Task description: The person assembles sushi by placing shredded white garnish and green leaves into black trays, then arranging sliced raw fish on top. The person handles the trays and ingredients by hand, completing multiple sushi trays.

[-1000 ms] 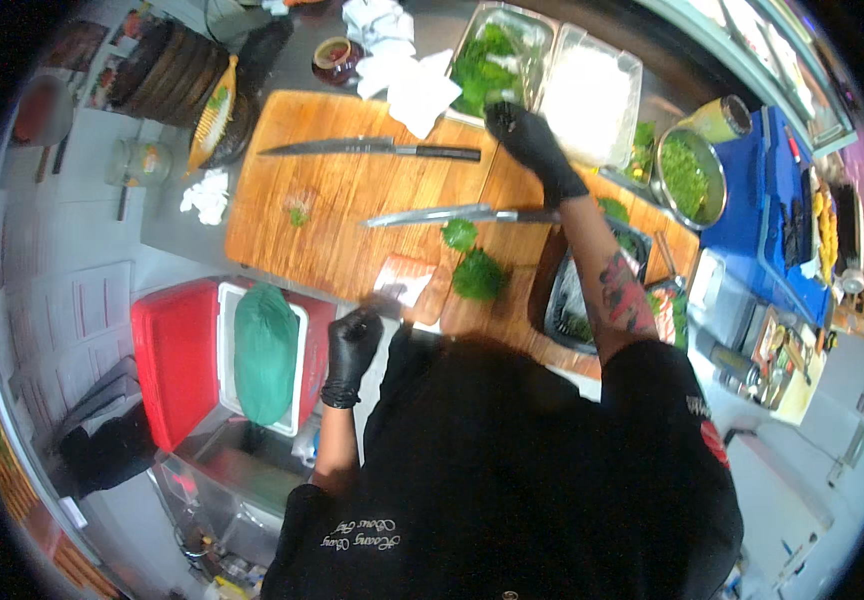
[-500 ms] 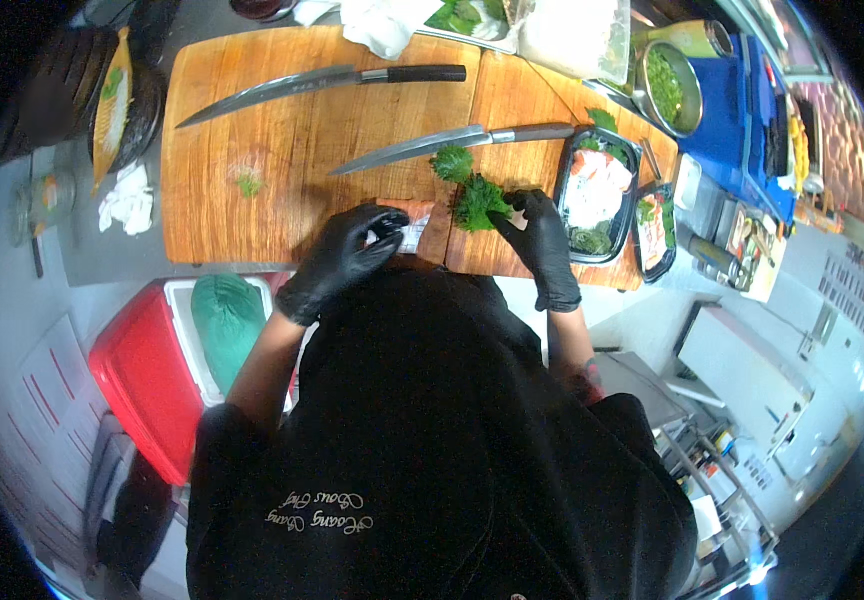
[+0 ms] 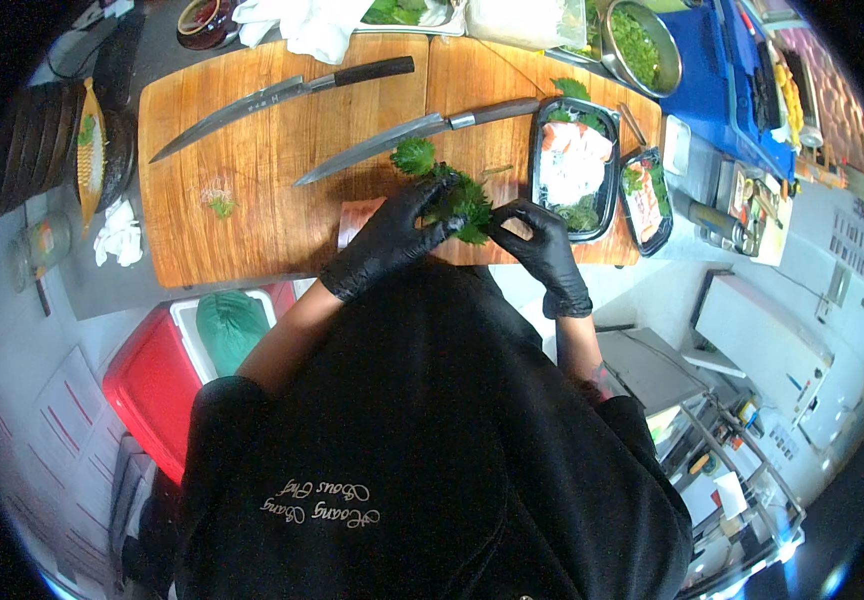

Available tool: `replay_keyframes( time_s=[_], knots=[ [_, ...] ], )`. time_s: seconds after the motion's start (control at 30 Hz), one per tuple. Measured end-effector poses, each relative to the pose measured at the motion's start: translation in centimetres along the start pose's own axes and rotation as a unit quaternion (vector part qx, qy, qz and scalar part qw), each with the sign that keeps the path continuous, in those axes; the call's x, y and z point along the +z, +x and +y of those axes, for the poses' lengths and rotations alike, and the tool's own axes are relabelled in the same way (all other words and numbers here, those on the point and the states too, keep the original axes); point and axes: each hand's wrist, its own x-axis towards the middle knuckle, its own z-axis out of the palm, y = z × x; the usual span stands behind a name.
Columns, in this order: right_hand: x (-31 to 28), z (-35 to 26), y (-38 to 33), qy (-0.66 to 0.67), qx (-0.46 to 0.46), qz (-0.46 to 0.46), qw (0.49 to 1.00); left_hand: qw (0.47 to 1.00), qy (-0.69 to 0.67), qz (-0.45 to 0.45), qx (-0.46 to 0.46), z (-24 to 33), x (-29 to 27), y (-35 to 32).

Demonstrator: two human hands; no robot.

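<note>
left hand pinching green leaves | right hand pinching same bunch, between both

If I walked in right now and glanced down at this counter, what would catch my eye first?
Probably the two black-gloved hands, left hand and right hand, meeting over a bunch of frilly green leaves at the near edge of the long wooden cutting board. Beyond them lie two long steel knives, one black-handled, one with a wooden handle. At the right sits a black plastic tray of pale sliced fish.
</note>
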Motion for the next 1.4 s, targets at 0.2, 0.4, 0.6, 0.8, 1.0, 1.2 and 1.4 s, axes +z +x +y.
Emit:
replay_keyframes(
  time_s=[0.2,0.4,0.6,0.8,1.0,1.2,1.4],
  knots=[
    [-4.8,1.9,-0.7,0.033,-0.069,-0.034,0.997,0.963,-0.215,-0.084,-0.136,0.3,2.1,1.6],
    [-10.3,9.6,-1.2,0.056,-0.074,-0.038,0.995,0.99,-0.084,0.029,-0.114,1.4,8.8,6.5],
    [-16.5,15.4,-1.0,-0.025,0.013,0.002,1.0,0.99,0.023,0.13,-0.042,-0.7,13.3,14.0],
    [-18.1,16.1,0.4,0.126,0.047,-0.013,0.991,0.951,0.261,0.164,0.035,-0.1,14.2,16.0],
    [-17.0,16.9,4.0,0.048,0.007,-0.055,0.997,0.915,0.349,0.188,0.076,0.8,14.5,16.0],
    [-16.2,18.1,6.2,-0.023,-0.037,-0.046,0.998,0.965,0.214,0.14,-0.05,1.4,14.0,15.5],
    [-17.4,16.8,6.3,-0.139,-0.011,-0.047,0.989,0.975,0.151,0.147,-0.07,2.4,12.1,14.1]
  ],
)
